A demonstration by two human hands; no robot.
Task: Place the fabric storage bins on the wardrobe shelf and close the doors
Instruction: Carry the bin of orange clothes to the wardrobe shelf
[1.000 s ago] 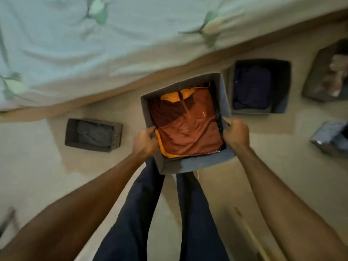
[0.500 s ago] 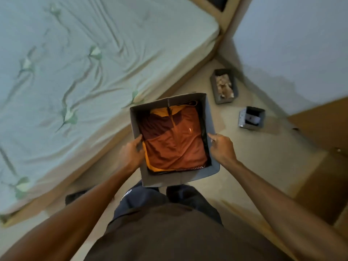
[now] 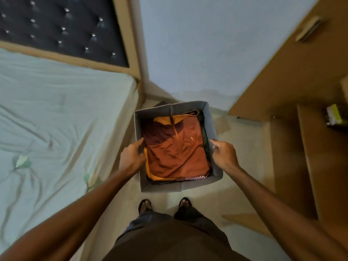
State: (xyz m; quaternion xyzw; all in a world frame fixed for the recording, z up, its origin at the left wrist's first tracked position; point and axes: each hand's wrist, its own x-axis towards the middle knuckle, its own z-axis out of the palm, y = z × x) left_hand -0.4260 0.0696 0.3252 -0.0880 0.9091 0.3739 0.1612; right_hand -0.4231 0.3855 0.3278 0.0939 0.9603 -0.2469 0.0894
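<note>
I hold a grey fabric storage bin (image 3: 188,108) in front of me, off the floor. Folded orange and maroon clothing (image 3: 177,147) fills it. My left hand (image 3: 131,157) grips the bin's left wall, thumb inside the rim. My right hand (image 3: 224,155) grips its right wall the same way. The brown wooden wardrobe (image 3: 293,72) stands to the right, one door with a metal handle (image 3: 308,31) angled toward me; a shelf opening at the far right edge shows a small yellow-green item (image 3: 334,114).
A bed with a pale green sheet (image 3: 56,129) and a dark tufted headboard (image 3: 62,29) fills the left side. A light wall (image 3: 207,44) is straight ahead. My feet in sandals (image 3: 163,204) stand on the beige floor between bed and wardrobe.
I have lifted the bin off the floor and stood up, turning right from the bed toward the wall and wardrobe. The other bins on the floor have left the view.
</note>
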